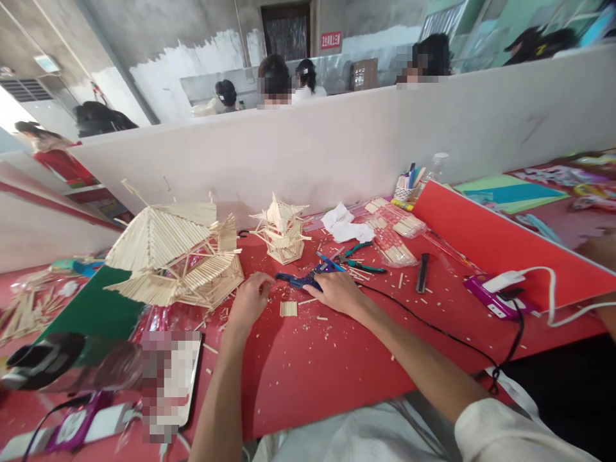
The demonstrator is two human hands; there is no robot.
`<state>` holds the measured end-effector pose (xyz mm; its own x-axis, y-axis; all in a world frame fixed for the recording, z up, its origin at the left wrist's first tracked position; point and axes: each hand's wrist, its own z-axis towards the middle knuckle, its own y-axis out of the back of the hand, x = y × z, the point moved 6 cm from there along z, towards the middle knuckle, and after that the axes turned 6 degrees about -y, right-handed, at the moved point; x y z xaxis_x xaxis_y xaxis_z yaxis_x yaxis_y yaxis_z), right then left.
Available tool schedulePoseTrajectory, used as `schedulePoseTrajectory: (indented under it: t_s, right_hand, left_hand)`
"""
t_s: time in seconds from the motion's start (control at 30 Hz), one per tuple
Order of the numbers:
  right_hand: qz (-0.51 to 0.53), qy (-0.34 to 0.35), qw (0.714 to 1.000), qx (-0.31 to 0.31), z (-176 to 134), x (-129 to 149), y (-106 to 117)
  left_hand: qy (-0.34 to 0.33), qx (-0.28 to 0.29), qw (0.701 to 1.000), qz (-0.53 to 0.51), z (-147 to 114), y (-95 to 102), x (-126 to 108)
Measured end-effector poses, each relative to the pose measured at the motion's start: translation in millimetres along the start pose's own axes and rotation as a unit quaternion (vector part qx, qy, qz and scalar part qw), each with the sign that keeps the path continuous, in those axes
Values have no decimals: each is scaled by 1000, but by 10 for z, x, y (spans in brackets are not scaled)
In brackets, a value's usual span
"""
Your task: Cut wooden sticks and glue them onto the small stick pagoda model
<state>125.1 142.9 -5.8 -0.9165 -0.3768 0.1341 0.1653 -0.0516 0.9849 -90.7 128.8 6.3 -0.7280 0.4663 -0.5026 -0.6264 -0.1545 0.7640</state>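
Note:
My right hand (339, 292) is closed around a blue glue gun (294, 280), its narrow end pointing left and a black cable trailing off to the right. Close to that end, my left hand (253, 300) has its fingers curled in; whatever they pinch, if anything, is too small to make out. On the table just below the glue gun lies a small square panel of joined wooden sticks (289, 308). A large stick-built pavilion model (168, 253) stands left of my left hand. Behind the hands is a smaller stick pavilion (280, 231).
Green-handled pliers (363, 265), a dark box cutter (423, 273) and bagged sticks (392, 240) lie right. A purple power strip (498, 298) is beside a leaning red board (505, 250). A bottle (91, 362) and phone (180, 378) lie left. A white partition (337, 147) stands behind.

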Motion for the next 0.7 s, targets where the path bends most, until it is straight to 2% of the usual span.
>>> schedulePoseTrajectory:
  t_s: [0.17, 0.3, 0.4, 0.5, 0.7]
  right_hand:
    - [6, -27, 999, -35, 20, -125, 55]
    - [29, -39, 997, -68, 47, -295, 142]
    - [48, -63, 993, -83, 68, -493, 191]
    - [47, -111, 990, -72, 85, -733, 183]
    - [-4, -216, 975, -46, 108, -1167, 108]
  left_hand:
    - [35, 3, 996, 84, -49, -29, 200]
    - [43, 45, 996, 63, -71, -147, 279]
    - [0, 63, 997, 46, -66, -249, 231]
    - [-36, 72, 996, 40, -58, -335, 151]
    - [-36, 98, 994, 39, -37, -411, 31]
